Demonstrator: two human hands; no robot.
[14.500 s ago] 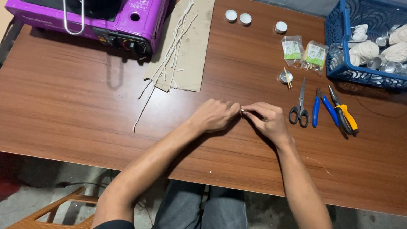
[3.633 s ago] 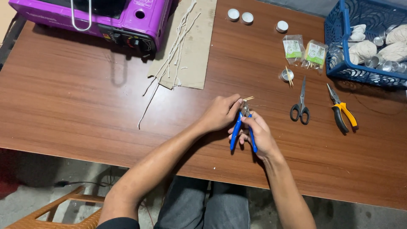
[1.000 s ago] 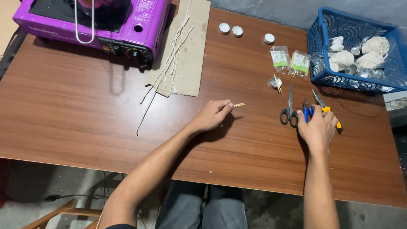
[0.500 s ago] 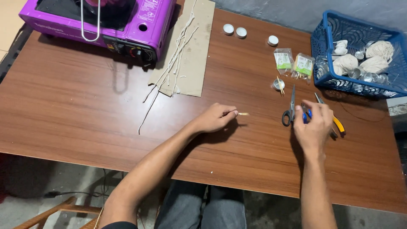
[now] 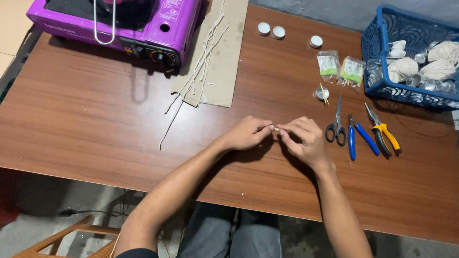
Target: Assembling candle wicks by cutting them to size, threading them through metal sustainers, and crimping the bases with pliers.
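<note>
Both hands meet mid-tabletop [image 5: 95, 129], fingertips pinched together on one small piece. Left hand [image 5: 247, 133]: thumb and forefinger closed on the left end of it. Right hand [image 5: 302, 141]: fingers curled, tips closed on the right end.

The piece [image 5: 276, 129]: tiny, pale, tan-whitish, short stub or stick end. Only a sliver shows between the fingertips; too small to tell the exact shape or material. It sits held just above the wood, right in the gap where the two hands touch.

Everything else, placed relative to the hands, left to right:
- Purple portable gas stove [image 5: 119, 24], far up-left at the back edge, wire handle on top.
- Cardboard sheet [image 5: 222, 57], up and slightly left, with pale wick strands [image 5: 201, 71] lying on it; one strand trails off toward the hands but stays well apart.
- Three small round metal cups [image 5: 264, 28], straight up at the back.
- Two small clear packets [image 5: 340, 67], up-right.
- Black-handled scissors [image 5: 336, 125], just right of the right hand, not touching.
- Blue-handled pliers [image 5: 358, 141], next right.
- Orange-handled pliers [image 5: 383, 131], beyond those.
- Blue plastic basket [image 5: 377, 71], far up-right, holding white string balls and metal cups.
</note>
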